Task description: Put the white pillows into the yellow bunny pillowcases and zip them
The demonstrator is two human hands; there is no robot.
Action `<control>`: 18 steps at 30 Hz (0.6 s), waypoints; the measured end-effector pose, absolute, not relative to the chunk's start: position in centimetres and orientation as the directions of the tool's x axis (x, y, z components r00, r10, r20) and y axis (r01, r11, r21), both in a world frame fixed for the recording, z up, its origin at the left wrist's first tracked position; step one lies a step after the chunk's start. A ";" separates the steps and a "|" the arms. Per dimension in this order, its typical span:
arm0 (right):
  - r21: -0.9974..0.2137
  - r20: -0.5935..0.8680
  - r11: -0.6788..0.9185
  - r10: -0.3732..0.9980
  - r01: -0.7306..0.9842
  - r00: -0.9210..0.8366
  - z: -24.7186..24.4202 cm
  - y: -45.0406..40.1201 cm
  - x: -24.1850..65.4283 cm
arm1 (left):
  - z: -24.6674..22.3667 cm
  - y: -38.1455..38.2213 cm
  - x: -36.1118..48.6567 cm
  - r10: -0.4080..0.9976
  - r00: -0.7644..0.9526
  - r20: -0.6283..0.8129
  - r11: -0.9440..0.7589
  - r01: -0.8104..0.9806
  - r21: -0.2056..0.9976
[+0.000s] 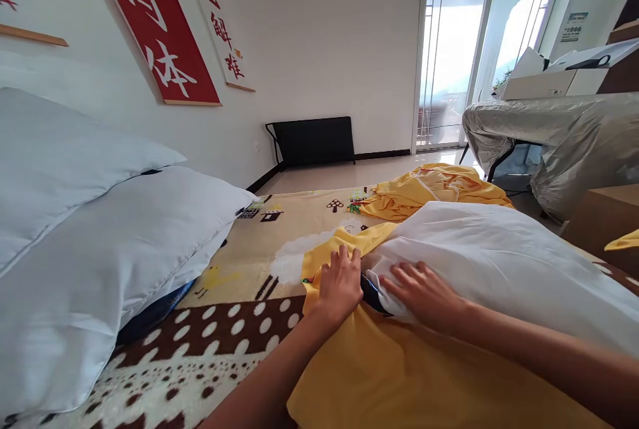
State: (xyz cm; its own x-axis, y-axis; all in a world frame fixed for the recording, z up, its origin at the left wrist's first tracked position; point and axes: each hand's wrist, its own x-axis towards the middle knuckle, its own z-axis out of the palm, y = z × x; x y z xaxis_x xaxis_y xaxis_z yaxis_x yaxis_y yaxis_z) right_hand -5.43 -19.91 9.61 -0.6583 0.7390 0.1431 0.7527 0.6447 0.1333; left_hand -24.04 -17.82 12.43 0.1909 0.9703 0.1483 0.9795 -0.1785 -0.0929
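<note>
A white pillow [489, 256] lies on the right, its near-left end over a yellow cloth [379, 369] spread on the patterned blanket [289, 216]. My left hand [342, 283] has its fingers curled on the yellow cloth beside the pillow's end. Flat on the white pillow, with fingers spread, rests my right hand [422, 292]. A dark blue piece [373, 294] shows between the two hands at the pillow's edge.
Two white pillows [150, 243] are stacked at the left. A crumpled yellow cloth [439, 186] lies at the blanket's far edge. Beyond are a black folded panel [314, 141], a plastic-covered table [559, 116] with a white box [554, 83], and a cardboard box [604, 216] at right.
</note>
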 end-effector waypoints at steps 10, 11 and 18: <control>-0.058 0.287 0.661 0.729 0.748 -0.622 13.2 -11.9 -5.3 | 16.5 -18.2 -22.8 0.985 0.117 0.126 -0.117 0.993 -0.001; -0.045 0.284 0.693 0.700 0.720 -0.656 12.4 -12.1 -5.7 | 17.1 -18.0 -22.4 0.980 0.100 0.170 -0.101 0.995 -0.002; -0.130 0.026 0.808 0.582 0.574 -0.813 10.1 -11.4 -7.5 | 17.5 -19.4 -18.0 0.906 0.301 0.298 -0.266 0.952 -0.152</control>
State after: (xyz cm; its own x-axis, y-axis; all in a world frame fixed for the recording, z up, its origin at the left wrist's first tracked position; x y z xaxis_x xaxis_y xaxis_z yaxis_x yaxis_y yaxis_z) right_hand -7.52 -11.42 10.12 -0.8131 0.5816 0.0265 0.5741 0.8085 -0.1296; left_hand -18.01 -19.42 17.47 0.3010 0.9058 0.2982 0.9518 -0.2661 -0.1524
